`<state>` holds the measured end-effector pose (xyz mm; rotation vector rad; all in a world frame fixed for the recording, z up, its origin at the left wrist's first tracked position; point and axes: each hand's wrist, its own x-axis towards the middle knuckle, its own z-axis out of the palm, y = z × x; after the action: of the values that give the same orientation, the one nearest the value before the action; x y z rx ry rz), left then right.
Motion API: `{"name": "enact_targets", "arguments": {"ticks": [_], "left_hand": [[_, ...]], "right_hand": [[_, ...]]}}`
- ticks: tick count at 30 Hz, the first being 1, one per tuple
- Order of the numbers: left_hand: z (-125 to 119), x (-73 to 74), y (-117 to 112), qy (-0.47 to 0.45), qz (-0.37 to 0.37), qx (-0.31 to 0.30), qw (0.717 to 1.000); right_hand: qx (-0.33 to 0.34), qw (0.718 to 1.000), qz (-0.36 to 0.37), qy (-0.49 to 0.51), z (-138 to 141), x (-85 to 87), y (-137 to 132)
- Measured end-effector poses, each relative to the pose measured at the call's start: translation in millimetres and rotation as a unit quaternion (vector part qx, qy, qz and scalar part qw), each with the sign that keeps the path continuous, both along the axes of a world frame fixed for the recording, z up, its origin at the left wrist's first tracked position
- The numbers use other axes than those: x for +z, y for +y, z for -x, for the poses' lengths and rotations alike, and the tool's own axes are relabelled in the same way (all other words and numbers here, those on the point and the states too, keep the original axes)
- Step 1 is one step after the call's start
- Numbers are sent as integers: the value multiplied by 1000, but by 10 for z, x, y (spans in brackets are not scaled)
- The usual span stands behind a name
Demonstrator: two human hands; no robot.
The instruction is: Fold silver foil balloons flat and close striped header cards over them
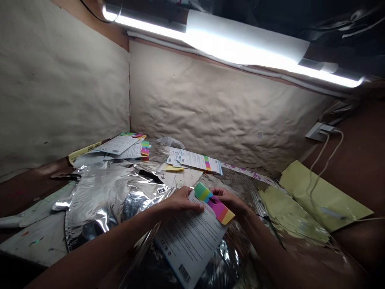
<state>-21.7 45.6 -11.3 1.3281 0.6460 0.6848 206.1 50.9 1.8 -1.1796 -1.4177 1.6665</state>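
Note:
A white printed packet (192,241) with a rainbow-striped top flap (215,204) lies tilted between my hands, its text side and barcode facing up. My left hand (183,199) grips the packet's upper left edge, thumb on top of the printed face. Behind the striped flap, near a dark hole in it, my right hand (227,196) pinches at the flap's far edge; most of its fingers are hidden there. Beneath the packet spreads shiny silver film (117,196) that covers much of the table.
Similar packets lie in a pile (117,145) at the back left, and a few more (198,161) rest near the back wall. Yellow sheets (325,196) are on the right, below a wall socket (320,131) with hanging white cables. A bright tube light (240,48) crosses above.

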Motion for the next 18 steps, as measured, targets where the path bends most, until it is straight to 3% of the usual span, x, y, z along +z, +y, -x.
{"name": "enact_targets", "arguments": {"ticks": [3,8,10,12,14,15,18], "left_hand": [[8,-17,11,-2,30,4,1000],[-21,-116,109,-32,69,60,995],[-44,-139,133,-47,63,95,992],[-55,-140,137,-60,49,122,990],[-42,-121,133,-64,37,132,989],[-27,-106,131,-62,35,125,990],[56,-30,153,-37,26,49,998]], "right_hand": [[-94,993,-71,-8,-27,-85,63],[-258,943,-205,-49,-226,-116,143],[-227,957,-176,-45,-286,-118,111],[-124,988,-90,-20,-304,-138,60],[-45,998,-33,0,-289,-163,19],[-49,998,-32,6,-275,-168,8],[-159,984,-51,65,-223,-140,-3]]}}
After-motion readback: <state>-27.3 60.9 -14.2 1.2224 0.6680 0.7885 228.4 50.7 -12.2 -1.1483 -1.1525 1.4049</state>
